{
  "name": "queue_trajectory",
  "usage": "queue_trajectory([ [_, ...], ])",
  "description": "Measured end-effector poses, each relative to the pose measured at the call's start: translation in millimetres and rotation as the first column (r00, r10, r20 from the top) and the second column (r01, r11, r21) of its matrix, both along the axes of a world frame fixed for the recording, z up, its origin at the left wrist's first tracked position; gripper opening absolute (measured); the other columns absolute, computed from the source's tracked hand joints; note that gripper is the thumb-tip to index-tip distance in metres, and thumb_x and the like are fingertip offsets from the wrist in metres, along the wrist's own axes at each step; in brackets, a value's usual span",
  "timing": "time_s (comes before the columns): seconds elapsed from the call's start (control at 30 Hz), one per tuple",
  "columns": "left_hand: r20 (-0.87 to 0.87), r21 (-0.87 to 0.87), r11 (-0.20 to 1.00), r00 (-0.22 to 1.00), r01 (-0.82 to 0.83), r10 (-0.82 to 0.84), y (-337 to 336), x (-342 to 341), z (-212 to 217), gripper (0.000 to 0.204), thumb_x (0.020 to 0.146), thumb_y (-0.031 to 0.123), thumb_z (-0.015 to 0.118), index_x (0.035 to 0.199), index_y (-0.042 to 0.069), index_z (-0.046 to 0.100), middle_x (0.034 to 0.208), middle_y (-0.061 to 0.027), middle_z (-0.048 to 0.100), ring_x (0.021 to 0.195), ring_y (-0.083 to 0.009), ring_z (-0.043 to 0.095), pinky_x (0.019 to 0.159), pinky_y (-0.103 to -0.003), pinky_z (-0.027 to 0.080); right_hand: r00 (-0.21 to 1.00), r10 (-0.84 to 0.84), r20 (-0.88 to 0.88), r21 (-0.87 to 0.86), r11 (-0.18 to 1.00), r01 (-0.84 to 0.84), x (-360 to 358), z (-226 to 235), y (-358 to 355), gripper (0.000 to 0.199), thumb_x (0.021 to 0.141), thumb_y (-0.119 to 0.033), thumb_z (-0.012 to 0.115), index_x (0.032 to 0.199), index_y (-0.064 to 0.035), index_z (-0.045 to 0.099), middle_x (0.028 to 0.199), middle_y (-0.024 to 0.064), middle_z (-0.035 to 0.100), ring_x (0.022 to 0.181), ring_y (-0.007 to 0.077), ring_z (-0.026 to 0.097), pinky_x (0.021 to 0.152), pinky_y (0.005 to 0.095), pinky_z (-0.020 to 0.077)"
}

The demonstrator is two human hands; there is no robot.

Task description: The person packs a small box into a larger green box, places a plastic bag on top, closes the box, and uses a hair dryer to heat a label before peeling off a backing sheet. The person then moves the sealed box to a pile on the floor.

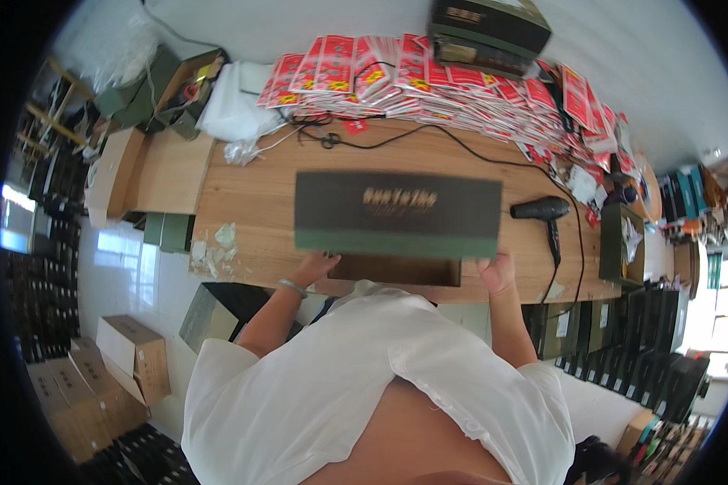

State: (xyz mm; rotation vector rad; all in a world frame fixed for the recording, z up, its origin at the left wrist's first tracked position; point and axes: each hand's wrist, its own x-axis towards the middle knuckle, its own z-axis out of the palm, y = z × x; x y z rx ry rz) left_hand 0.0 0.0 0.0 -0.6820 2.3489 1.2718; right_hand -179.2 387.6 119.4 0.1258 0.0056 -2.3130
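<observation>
A long dark box lid [398, 212] with a green lower band and gold lettering is in front of me, slightly tilted above the table. My left hand [315, 268] is closed at its lower left edge, wearing a bracelet at the wrist. At the lower right corner, my right hand [497, 271] grips the lid, its fingers partly hidden behind it. Below the lid shows the brown inside of an open box base [396, 270], at the table's near edge. The lid covers most of that base.
A black hair dryer [542, 212] lies on the wooden table [251, 190] to the right, its cord curving behind. Red printed packets [396, 81] pile along the back, with dark boxes [489, 36] on top. Scraps [218, 250] lie at left; a green box [621, 242] stands at right.
</observation>
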Motion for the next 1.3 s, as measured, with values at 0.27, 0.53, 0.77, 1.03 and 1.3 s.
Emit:
queue_trajectory([
  [0.27, -0.147, -0.256, 0.945, 0.975, -0.202, 0.168, -45, 42, 13, 0.046, 0.092, 0.022, 0.049, 0.132, 0.003, 0.04, 0.09, -0.0317, 0.062, 0.083, -0.0492, 0.059, 0.071, -0.056, 0.047, 0.81, -0.334, -0.482, 0.512, 0.642, 0.57, -75, 44, -219, 0.056, 0.098, -0.037, 0.044, 0.145, -0.0124, 0.028, 0.148, 0.0139, 0.032, 0.137, 0.0328, 0.029, 0.114, 0.0486, 0.0216],
  [0.53, -0.129, -0.366, 0.892, 0.964, -0.265, 0.234, -105, 75, 24, 0.048, 0.094, 0.023, 0.047, 0.138, 0.009, 0.036, 0.088, -0.0282, 0.064, 0.083, -0.0466, 0.061, 0.072, -0.055, 0.048, 0.239, 0.97, -0.041, 0.314, -0.214, 0.925, -42, -76, -315, 0.067, 0.094, -0.048, 0.044, 0.147, -0.0129, 0.024, 0.155, 0.0111, 0.019, 0.142, 0.0361, 0.013, 0.112, 0.0566, 0.0127],
  [0.77, -0.103, -0.437, 0.873, 0.976, -0.216, 0.19, -126, 84, 26, 0.047, 0.094, 0.025, 0.047, 0.136, 0.004, 0.039, 0.091, -0.0292, 0.064, 0.088, -0.0468, 0.061, 0.075, -0.055, 0.048, 0.282, 0.959, -0.002, 0.523, -0.24, 0.818, -26, -52, -322, 0.063, 0.094, -0.048, 0.043, 0.144, -0.0101, 0.033, 0.154, 0.0113, 0.021, 0.143, 0.0339, 0.013, 0.113, 0.0544, 0.0117],
  [1.03, -0.206, -0.425, 0.885, 0.972, -0.19, 0.11, -143, 95, 9, 0.048, 0.094, 0.02, 0.05, 0.136, -0.001, 0.037, 0.109, -0.0322, 0.059, 0.101, -0.0482, 0.057, 0.081, -0.051, 0.047, 0.342, 0.748, -0.57, 0.282, -0.213, 0.936, -11, -81, -165, 0.045, 0.088, -0.022, 0.059, 0.129, -0.0071, 0.048, 0.135, 0.0189, 0.045, 0.119, 0.0358, 0.048, 0.096, 0.0418, 0.0416],
  [1.3, -0.289, -0.615, 0.758, 0.957, -0.218, 0.042, -135, 84, 22, 0.058, 0.094, 0.025, 0.052, 0.143, 0.004, 0.029, 0.132, -0.0301, 0.047, 0.115, -0.0442, 0.051, 0.092, -0.05, 0.043, 0.915, 0.385, -0.116, 0.21, -0.891, 0.402, -80, -127, 134, 0.057, 0.086, -0.023, 0.062, 0.137, -0.0079, 0.039, 0.138, 0.0201, 0.038, 0.121, 0.0378, 0.045, 0.097, 0.0446, 0.0407],
])
